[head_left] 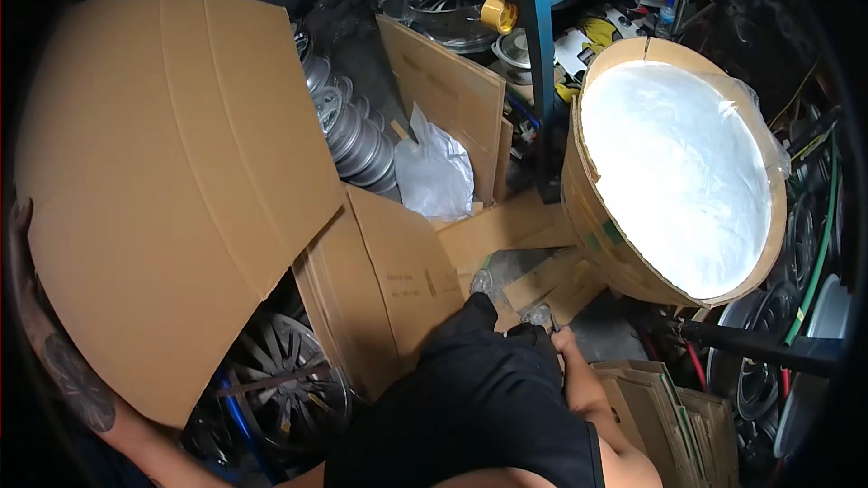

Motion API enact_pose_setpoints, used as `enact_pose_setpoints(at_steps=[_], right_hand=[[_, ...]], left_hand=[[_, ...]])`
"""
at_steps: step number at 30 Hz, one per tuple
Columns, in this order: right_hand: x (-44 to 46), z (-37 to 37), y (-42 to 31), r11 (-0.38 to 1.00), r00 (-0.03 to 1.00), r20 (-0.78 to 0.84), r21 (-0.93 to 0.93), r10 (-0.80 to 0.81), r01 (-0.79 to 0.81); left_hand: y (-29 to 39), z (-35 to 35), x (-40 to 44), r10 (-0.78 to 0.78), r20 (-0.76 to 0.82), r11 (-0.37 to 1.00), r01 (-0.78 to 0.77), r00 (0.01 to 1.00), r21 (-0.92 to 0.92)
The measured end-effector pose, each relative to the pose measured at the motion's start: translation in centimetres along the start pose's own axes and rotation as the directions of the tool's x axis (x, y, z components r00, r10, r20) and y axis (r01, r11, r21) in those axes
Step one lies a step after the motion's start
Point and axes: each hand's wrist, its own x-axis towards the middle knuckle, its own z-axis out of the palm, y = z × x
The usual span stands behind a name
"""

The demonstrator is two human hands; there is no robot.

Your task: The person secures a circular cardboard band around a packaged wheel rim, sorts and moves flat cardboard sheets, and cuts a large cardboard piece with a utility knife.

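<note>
Cardboard sheet (172, 190) left, round carton (585, 212) right, stacked rims (362, 146) between.

The grey floor (624, 336) carries a row of silver wheel rims (362, 146), a crumpled white plastic bag (436, 173) and flat cardboard pieces (568, 282).

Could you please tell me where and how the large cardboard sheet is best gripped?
Probably pinch the cardboard sheet by its right edge, coming from the right: that edge is thin and exposed, while the left hand is at the opposite edge.
</note>
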Motion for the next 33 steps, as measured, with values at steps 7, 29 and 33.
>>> enact_pose_setpoints(at_steps=[7,29,33], right_hand=[[4.2,-2.5,-9.2,0.979,0.97,-0.15,-0.098,-0.191,0.178],[0.1,-0.1,-7.3,0.996,0.995,-0.092,-0.083,0.028,-0.035],[1.0,1.2,-3.6,0.999,0.991,-0.122,0.016,0.05,-0.048]], left_hand=[[-11.2,-1.2,3.1,0.086,-0.193,0.96,-0.133,0.977,-0.245],[-7.8,20.7,0.0,0.335,0.61,0.898,-0.048,0.718,-0.437],[-6.0,23.9,-1.8,0.319,0.72,0.946,-0.164,0.617,-0.28]])
